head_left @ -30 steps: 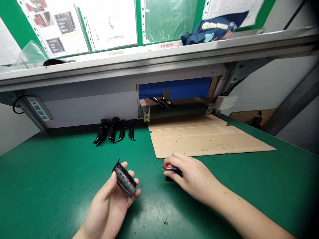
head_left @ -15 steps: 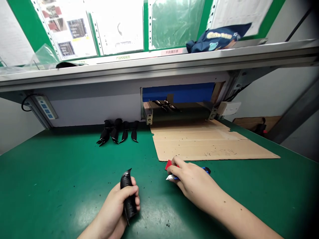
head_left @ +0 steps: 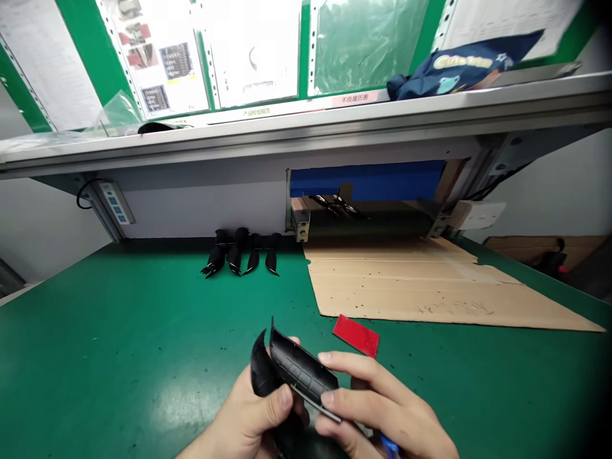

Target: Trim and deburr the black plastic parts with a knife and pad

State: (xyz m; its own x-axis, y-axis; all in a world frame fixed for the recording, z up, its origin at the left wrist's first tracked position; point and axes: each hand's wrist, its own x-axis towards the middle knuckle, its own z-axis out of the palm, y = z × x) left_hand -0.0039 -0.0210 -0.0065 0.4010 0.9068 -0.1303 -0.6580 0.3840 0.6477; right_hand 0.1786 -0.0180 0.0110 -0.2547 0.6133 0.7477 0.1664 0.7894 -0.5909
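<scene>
Being clamped by the curled fingers of the left hand (head_left: 253,411) and right hand (head_left: 377,398), a ribbed black plastic shell (head_left: 301,370) is held over the green mat (head_left: 119,357), with a thin knife blade (head_left: 316,403) against it.

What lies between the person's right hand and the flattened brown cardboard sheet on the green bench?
In the head view, a flat red rectangular piece lies there on the green bench top, between the right hand and the brown cardboard sheet.

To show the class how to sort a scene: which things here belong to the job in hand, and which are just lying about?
In the job: left hand; right hand; black ribbed plastic part; blue-handled knife.

Lying about: red rectangular piece; row of black plastic parts; cardboard sheet; green bench mat.
</scene>
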